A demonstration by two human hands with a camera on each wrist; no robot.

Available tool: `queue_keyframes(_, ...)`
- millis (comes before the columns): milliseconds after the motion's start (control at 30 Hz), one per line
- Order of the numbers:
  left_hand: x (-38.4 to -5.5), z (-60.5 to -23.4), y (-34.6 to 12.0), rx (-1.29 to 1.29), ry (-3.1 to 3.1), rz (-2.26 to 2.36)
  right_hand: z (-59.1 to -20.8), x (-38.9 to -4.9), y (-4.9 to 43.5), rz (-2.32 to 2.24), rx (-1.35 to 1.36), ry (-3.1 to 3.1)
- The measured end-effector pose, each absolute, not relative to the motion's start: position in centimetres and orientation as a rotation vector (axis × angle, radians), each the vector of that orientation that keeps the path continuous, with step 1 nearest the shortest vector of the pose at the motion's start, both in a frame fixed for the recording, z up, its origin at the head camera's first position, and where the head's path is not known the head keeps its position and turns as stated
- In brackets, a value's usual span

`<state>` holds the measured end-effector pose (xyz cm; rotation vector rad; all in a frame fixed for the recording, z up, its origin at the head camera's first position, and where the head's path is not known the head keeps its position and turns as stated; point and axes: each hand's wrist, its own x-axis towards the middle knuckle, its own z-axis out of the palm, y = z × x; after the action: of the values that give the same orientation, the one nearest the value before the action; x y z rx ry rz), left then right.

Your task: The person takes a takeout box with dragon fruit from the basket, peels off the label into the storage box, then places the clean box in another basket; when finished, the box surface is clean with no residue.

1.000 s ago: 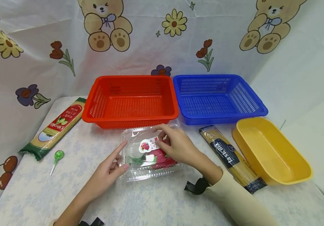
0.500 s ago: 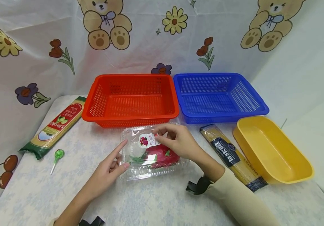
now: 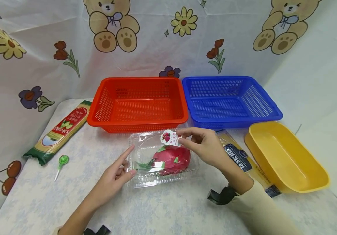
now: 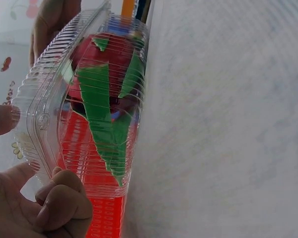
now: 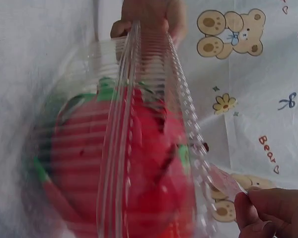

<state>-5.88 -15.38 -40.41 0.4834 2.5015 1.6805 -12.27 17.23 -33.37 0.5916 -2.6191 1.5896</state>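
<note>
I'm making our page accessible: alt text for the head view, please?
A right hand pinches a small fruit sticker over a clear plastic box holding a red dragon fruit, while the left hand touches the box's left side. Behind stand a red basket and a blue basket; a green lollipop is to the left, a yellow tub to the right.

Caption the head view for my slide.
Left hand touching a clear box with dragon fruit inside, right hand pinching a white label.

It's a cloth-walled indoor corner we're looking at, home or studio impossible to tell: printed bears (image 3: 112,29) and flowers (image 3: 184,22) cover the hanging fabric (image 3: 145,62) behind and beside a pale, blue-mottled desk (image 3: 162,209)
</note>
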Motion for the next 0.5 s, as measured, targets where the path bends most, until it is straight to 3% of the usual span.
queue_keyframes(500, -5.9, -40.3, -15.3, 0.484, 2.510, 1.665, -34.4, -9.6, 24.3, 1.522, 0.283, -2.548)
